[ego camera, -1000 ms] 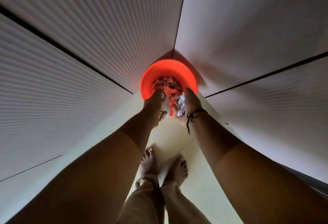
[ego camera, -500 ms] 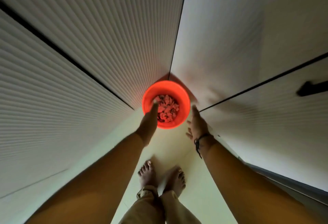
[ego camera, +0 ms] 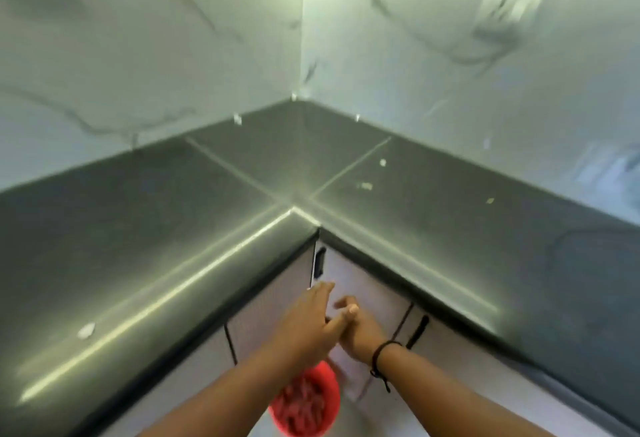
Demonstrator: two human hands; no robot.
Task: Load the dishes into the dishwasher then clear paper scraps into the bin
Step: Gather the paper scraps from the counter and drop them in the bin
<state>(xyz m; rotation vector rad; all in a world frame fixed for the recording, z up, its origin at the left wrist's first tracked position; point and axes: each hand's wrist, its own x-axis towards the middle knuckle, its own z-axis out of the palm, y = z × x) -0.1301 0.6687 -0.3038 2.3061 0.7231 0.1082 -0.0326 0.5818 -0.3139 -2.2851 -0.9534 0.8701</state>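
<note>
1. While your hands meet below the counter edge, your left hand point(ego camera: 308, 318) has its fingers straight and holds nothing; your right hand point(ego camera: 356, 327), black cord at the wrist, looks loosely curled against it, with nothing visible in it (blur leaves that unsure).
2. Round red plastic bin point(ego camera: 304, 402) stands on the floor directly beneath your left forearm, already holding a heap of scraps.
3. Small pale paper scraps point(ego camera: 365, 186) still lie on the dark grey L-shaped stone countertop point(ego camera: 173, 228), up and to the right of your hands; one more point(ego camera: 86, 330) lies near the front edge, far left.
4. Judgement: the right hand is nearer the right-side cluster, the left hand nearer the lone scrap; every carry ends down and inward at the bin.
</note>
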